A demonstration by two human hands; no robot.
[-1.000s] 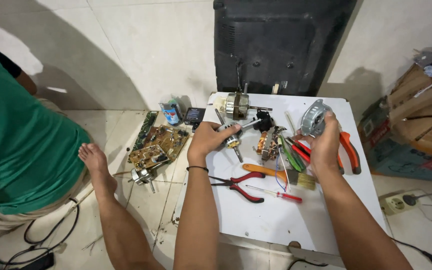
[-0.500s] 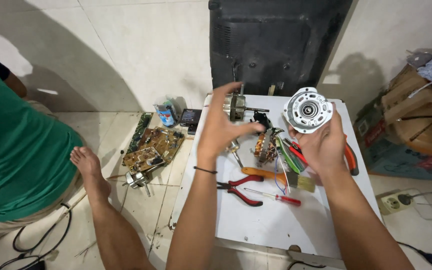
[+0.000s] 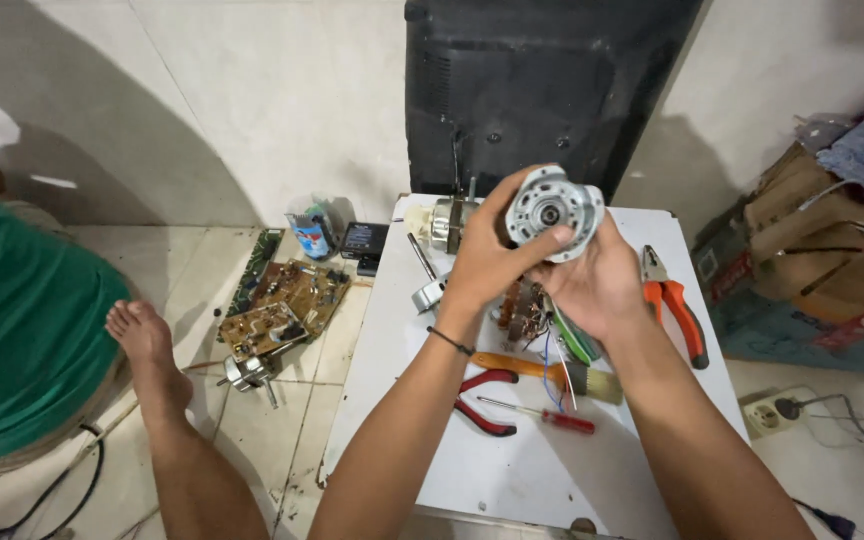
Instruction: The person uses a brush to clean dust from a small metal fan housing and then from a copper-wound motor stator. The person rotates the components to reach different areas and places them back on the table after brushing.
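— While both hands are up, where is the motor housing (image 3: 554, 212)?
— Off the white desk (image 3: 512, 470), clasped between the left hand (image 3: 487, 258) and right hand (image 3: 592, 285), each grip closed on it.
— And the rest?
— Copper winding (image 3: 520, 312), second motor (image 3: 447, 222), red pliers (image 3: 482, 400), screwdriver (image 3: 542, 415) lie loose; I judge reassembly unfinished.

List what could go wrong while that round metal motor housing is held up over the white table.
If the left hand or right hand slips, the motor housing could drop onto the coil part and loose wires below. The red-handled pliers and screwdriver could be knocked off by a forearm.
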